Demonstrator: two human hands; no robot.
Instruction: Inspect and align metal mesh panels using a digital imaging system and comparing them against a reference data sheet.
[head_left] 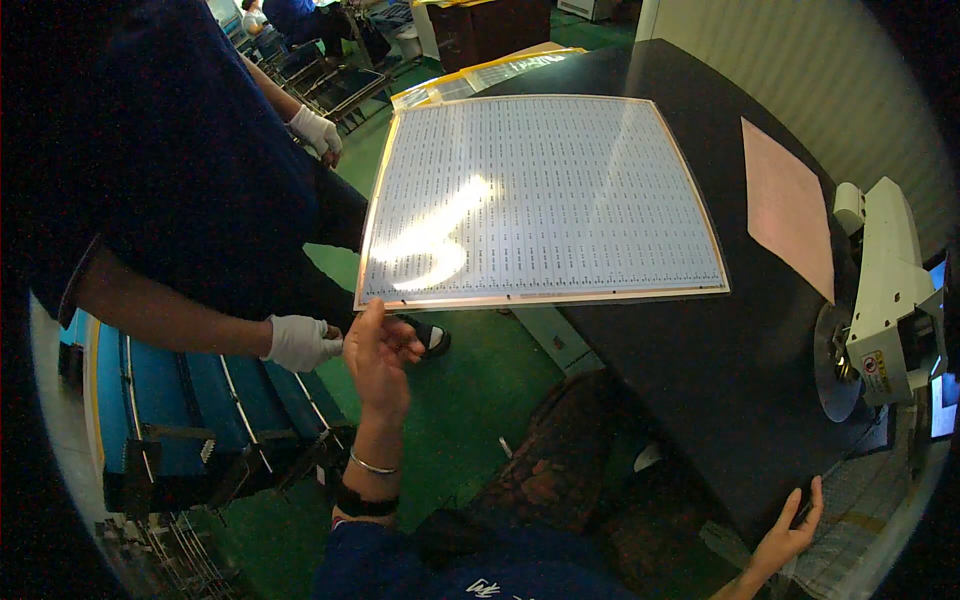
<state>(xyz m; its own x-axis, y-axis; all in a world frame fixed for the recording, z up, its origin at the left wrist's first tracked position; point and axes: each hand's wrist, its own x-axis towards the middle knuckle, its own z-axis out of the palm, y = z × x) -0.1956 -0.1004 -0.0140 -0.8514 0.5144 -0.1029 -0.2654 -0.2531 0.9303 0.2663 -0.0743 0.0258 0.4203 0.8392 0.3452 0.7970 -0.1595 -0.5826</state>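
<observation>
A large thin glossy panel [560, 200], pale with rows of small dark marks and a copper-coloured border, is tilted up over the near left part of the black table. My left hand [380, 345] is closed at its near left corner, thumb up against the edge and the other fingers curled. Strong glare covers the panel's left part. My right hand [785, 535] is at the table's near right edge, fingers apart and holding nothing. Close to it, a white machine [885, 310] with a round dark disc [835, 360] stands on the table.
A pink sheet [790, 210] lies on the black table [660, 390]. Yellow-edged sheets [480, 78] lie at the far left end. To my left stands a person in dark clothes, one white-gloved hand [300, 342] near my left hand. Blue racks [200, 400] stand below.
</observation>
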